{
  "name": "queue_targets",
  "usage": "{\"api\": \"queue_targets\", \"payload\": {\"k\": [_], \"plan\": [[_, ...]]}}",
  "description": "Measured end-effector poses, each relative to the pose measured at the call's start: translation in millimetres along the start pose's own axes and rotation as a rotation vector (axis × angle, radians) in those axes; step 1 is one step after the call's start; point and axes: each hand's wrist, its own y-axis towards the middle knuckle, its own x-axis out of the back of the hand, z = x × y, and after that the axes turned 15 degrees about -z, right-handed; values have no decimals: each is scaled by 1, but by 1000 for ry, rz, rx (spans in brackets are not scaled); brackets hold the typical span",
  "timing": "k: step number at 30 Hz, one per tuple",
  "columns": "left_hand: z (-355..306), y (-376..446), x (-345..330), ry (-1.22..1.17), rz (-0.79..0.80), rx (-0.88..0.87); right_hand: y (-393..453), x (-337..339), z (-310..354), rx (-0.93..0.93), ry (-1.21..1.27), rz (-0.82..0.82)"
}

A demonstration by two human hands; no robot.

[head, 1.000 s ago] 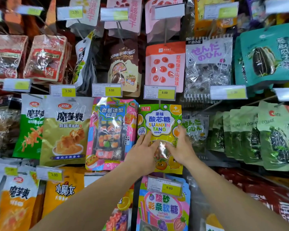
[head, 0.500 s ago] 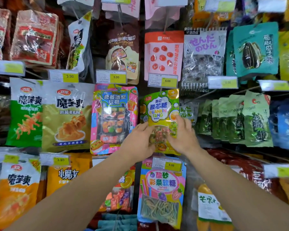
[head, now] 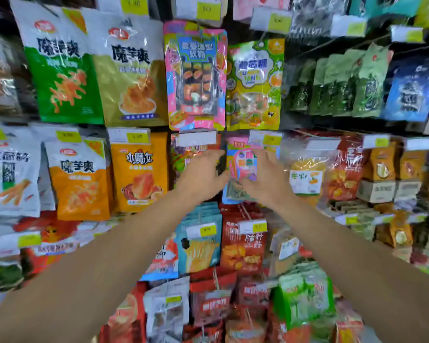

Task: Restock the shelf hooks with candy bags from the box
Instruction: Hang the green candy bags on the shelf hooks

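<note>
The green-and-yellow candy bag hangs on its hook in the upper row, free of both hands. One row below, my left hand and my right hand are held side by side in front of a pink-and-blue candy bag. Both hands have loosely spread fingers and hold nothing. Motion blur hides whether the fingertips touch that bag. The box is out of view.
Hanging snack bags fill the display. A pink sushi-candy bag hangs left of the green-and-yellow one, and dark green packets hang to its right. Yellow price tags stick out on the hook ends. Red and blue bags hang below my hands.
Both hands have let go of the green-and-yellow bag and dropped to the row below. The camera has tilted downward, so the shelves have shifted up in view.
</note>
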Motion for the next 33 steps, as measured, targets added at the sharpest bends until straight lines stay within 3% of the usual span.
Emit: {"api": "queue_targets", "payload": {"k": [9,23,33], "plan": [[26,-167,30,38,152,244,-181,-25,37,-55,-4,318],[82,-434,130,146,452,621,-436,-53,118,-211,50,793],[220,-543,172,134,556,918,-521,-155,208,-216,-17,1093]]}}
